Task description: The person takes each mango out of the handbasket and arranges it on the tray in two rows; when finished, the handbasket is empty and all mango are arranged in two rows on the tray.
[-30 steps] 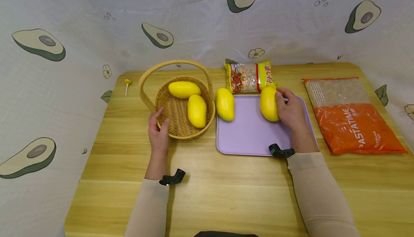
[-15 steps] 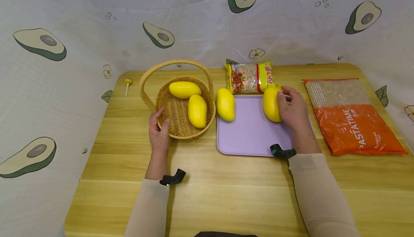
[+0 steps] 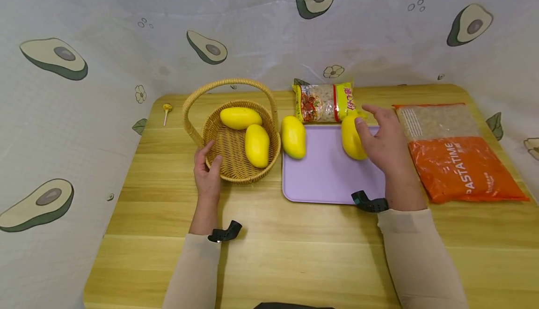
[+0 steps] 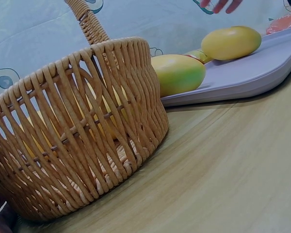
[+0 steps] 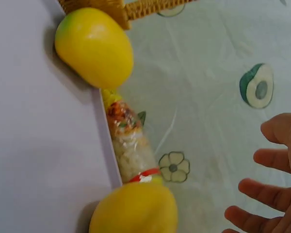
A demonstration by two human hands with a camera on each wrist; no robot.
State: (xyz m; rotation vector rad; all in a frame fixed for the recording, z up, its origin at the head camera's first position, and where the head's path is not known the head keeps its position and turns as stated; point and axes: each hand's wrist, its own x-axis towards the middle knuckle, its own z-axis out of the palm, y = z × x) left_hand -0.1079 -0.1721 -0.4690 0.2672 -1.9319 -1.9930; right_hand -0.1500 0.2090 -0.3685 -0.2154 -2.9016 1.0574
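My left hand (image 3: 206,173) holds the near left side of a wicker basket (image 3: 238,178), with thumb and forefinger at the rim. Two yellow mangoes lie in the basket, one mango (image 3: 240,118) across the back and another mango (image 3: 257,146) at the right. A third mango (image 3: 293,137), greenish at its near end, lies on the left edge of a lilac tray (image 3: 320,182). Another mango (image 3: 353,138) rests at the tray's right, partly behind my right hand (image 3: 385,143). In the right wrist view the right hand's fingers (image 5: 266,191) are spread, apart from that mango (image 5: 136,211).
A yellow-ended food packet (image 3: 323,103) lies behind the tray. To its right is a large orange pasta bag (image 3: 461,159). A lollipop (image 3: 166,111) lies at the table's back left. The basket's tall handle (image 3: 231,82) arches above its rim.
My right hand has let go of the mango on the tray's right, spreading its fingers and drawing back to the right. The left hand and basket stay put.
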